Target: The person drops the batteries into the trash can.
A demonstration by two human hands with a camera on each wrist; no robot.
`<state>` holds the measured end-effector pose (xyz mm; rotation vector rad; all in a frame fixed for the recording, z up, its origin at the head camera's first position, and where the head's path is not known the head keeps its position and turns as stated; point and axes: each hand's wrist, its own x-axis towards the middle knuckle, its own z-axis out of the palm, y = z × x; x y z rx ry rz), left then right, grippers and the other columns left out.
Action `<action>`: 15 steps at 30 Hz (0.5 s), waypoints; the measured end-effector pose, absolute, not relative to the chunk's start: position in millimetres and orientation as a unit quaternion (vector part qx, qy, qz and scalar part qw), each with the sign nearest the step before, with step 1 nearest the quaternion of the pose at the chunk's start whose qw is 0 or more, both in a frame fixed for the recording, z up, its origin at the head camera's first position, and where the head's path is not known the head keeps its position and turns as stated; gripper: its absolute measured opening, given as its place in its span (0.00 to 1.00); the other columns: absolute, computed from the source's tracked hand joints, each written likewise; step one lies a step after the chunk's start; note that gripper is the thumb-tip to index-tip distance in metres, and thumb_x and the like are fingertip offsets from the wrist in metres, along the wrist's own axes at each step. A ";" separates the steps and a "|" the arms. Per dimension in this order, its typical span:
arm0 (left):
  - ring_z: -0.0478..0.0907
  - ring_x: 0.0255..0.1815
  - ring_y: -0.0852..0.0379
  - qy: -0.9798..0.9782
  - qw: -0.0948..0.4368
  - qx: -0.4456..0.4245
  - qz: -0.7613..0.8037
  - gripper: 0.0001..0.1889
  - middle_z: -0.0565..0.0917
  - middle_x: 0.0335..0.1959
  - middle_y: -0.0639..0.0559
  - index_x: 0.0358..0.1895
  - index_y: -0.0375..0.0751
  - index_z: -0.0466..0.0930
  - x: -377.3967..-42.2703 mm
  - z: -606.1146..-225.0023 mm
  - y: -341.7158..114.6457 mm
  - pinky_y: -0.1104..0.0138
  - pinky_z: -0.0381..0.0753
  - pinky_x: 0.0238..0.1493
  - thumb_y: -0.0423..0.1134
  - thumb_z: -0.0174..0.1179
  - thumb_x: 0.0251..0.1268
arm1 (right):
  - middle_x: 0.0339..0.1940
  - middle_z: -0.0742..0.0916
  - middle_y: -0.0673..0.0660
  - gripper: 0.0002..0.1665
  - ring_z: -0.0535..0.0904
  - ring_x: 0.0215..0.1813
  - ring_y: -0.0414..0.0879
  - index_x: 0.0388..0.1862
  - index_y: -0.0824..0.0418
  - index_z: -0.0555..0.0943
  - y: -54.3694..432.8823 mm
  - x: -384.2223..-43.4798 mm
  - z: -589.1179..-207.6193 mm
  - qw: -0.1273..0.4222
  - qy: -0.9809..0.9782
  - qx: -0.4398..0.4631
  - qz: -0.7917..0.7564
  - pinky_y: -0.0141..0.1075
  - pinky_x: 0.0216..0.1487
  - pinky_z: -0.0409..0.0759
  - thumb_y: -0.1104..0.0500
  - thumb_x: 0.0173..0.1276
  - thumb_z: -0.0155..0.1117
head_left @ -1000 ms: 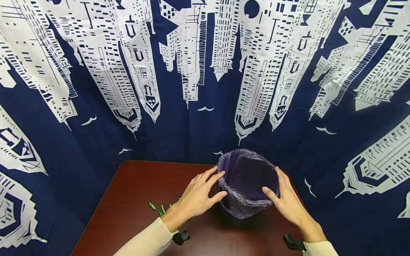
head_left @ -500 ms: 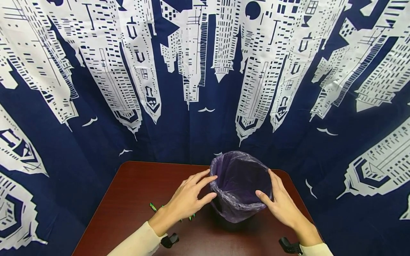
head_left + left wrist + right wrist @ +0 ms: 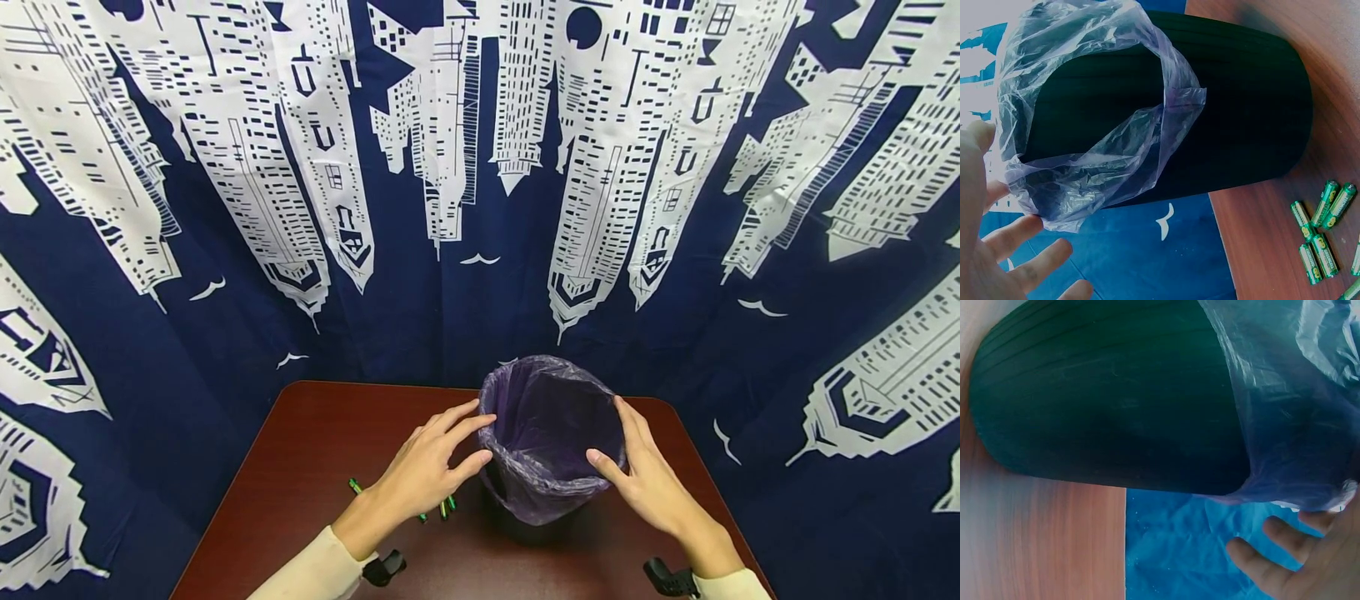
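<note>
A dark trash can (image 3: 1241, 112) stands upright on the table, lined with a thin purple plastic bag (image 3: 532, 492) folded over its rim. On the can's left side, my left hand (image 3: 423, 471) touches the bagged rim with its fingertips, fingers spread and loosely bent. Opposite it, my right hand (image 3: 652, 479) lies along the right side of the rim, fingers outside and thumb over the near edge. In the right wrist view the can's ribbed wall (image 3: 1110, 406) and the overhanging bag (image 3: 1297, 425) show. The can's bottom inside is hidden in shadow.
Several green batteries (image 3: 1322, 250) lie on the table left of the can, partly hidden by my left hand in the head view. The reddish-brown table (image 3: 322, 433) ends at a blue cloth (image 3: 442, 333) printed with white buildings.
The trash can and both hands have shifted left across the table, with the hands staying at its rim. My left forearm now covers more of the batteries.
</note>
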<state>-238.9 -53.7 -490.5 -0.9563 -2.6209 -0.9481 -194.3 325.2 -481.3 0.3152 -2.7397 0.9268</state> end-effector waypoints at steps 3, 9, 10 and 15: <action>0.78 0.86 0.39 -0.885 0.097 -0.321 -0.323 0.31 0.72 0.93 0.53 0.88 0.72 0.74 -238.0 -491.2 -54.2 0.31 0.83 0.76 0.65 0.62 0.89 | 0.98 0.58 0.70 0.65 0.62 0.94 0.76 1.00 0.63 0.48 326.8 -194.3 -480.2 0.120 -0.939 0.116 0.301 0.81 0.83 0.70 0.40 0.83 0.74; 0.78 0.85 0.37 -0.881 0.098 -0.324 -0.332 0.32 0.72 0.93 0.51 0.89 0.70 0.73 -237.5 -494.3 -53.1 0.27 0.81 0.78 0.63 0.63 0.89 | 0.99 0.57 0.69 0.69 0.64 0.92 0.77 0.99 0.65 0.50 332.9 -195.9 -476.2 0.126 -0.941 0.141 0.282 0.80 0.80 0.72 0.41 0.76 0.79; 0.78 0.85 0.37 -0.880 0.098 -0.324 -0.334 0.32 0.72 0.93 0.51 0.89 0.70 0.73 -237.5 -494.9 -52.8 0.27 0.81 0.78 0.63 0.63 0.89 | 0.99 0.56 0.69 0.69 0.63 0.92 0.77 0.99 0.65 0.51 333.8 -196.4 -475.3 0.127 -0.940 0.144 0.282 0.81 0.80 0.71 0.41 0.76 0.80; 0.78 0.86 0.37 -0.876 0.099 -0.323 -0.343 0.32 0.71 0.93 0.51 0.90 0.69 0.73 -236.5 -496.9 -52.8 0.28 0.81 0.79 0.61 0.64 0.89 | 1.00 0.54 0.69 0.67 0.58 0.93 0.80 1.00 0.60 0.52 335.5 -201.0 -471.9 0.130 -0.943 0.143 0.272 0.85 0.81 0.68 0.40 0.76 0.78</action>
